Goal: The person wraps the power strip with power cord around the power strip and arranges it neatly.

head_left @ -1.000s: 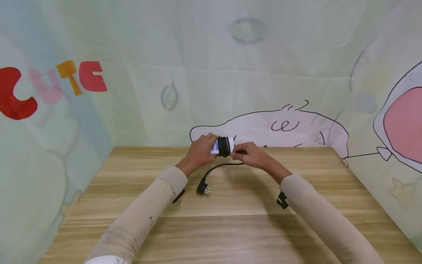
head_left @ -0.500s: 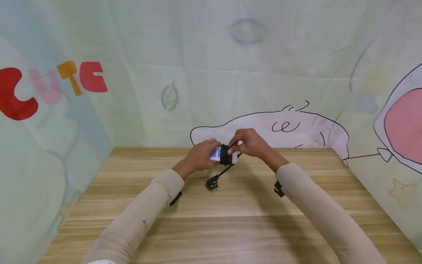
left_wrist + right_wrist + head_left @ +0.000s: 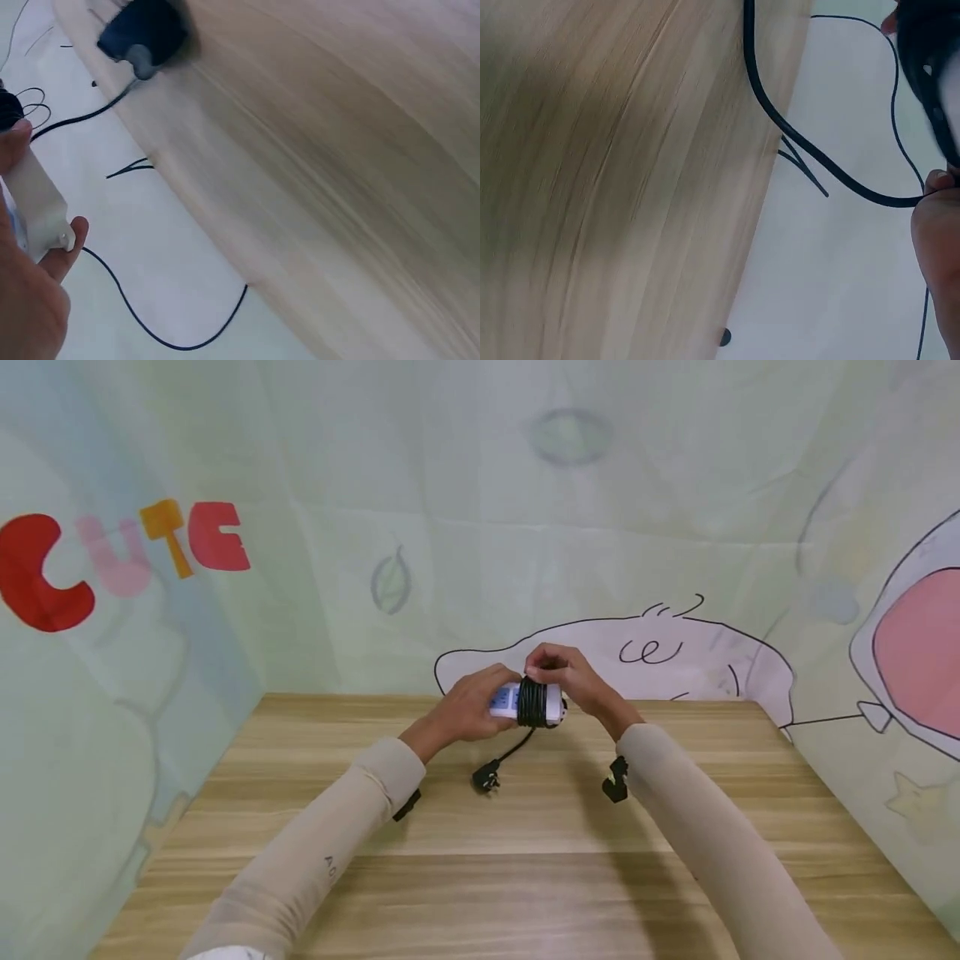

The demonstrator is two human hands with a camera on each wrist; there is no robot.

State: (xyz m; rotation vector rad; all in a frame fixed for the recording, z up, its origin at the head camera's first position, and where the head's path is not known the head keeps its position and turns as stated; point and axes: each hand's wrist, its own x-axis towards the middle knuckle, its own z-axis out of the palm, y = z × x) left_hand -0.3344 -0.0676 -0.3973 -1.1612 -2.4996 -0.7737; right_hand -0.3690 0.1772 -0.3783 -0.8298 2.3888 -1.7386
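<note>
In the head view a white power strip (image 3: 553, 703) with blue sockets is held up above the table. Several turns of black cord (image 3: 532, 705) wrap round its middle. My left hand (image 3: 463, 706) grips the strip's left end. At the upper edge of the coils, my right hand (image 3: 573, 678) pinches the cord between thumb and fingers. A short length of cord hangs below, ending in a black plug (image 3: 486, 776). The left wrist view shows the strip's white end (image 3: 41, 199) in my left hand and the blurred plug (image 3: 146, 34). The cord (image 3: 825, 161) runs to my right hand (image 3: 939, 255) in the right wrist view.
The wood-grain table (image 3: 480, 893) spreads under both arms. A printed cloth backdrop (image 3: 322, 610) stands along its back and sides. Black wrist devices, one at the right wrist (image 3: 617, 781), hang under the sleeves.
My right hand has gone from the strip's right end up over its front to the top edge with the cord. The strip has shifted slightly right. The hanging plug has swung and turned.
</note>
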